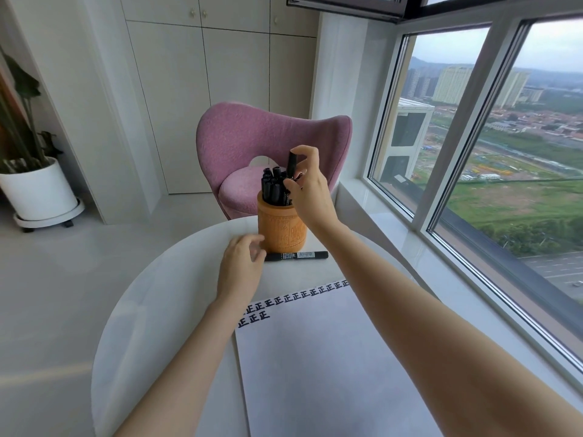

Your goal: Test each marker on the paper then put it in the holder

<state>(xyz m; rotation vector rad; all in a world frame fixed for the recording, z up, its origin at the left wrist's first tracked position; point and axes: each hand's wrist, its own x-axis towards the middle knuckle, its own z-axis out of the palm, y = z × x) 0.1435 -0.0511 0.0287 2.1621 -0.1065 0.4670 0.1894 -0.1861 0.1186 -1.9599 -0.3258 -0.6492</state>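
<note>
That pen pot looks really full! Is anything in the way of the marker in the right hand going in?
Yes. The black marker pinched by the right hand stands over the round orange wooden holder, whose mouth is crowded with upright black markers. Those packed markers are what it must squeeze past.

My right hand (pixel 310 190) pinches a black marker (pixel 291 165) upright over the full wooden holder (pixel 280 231). My left hand (pixel 241 263) touches the end of a second marker (pixel 299 255) lying on the bench (pixel 151 310) beyond the paper (pixel 315 357).
</note>
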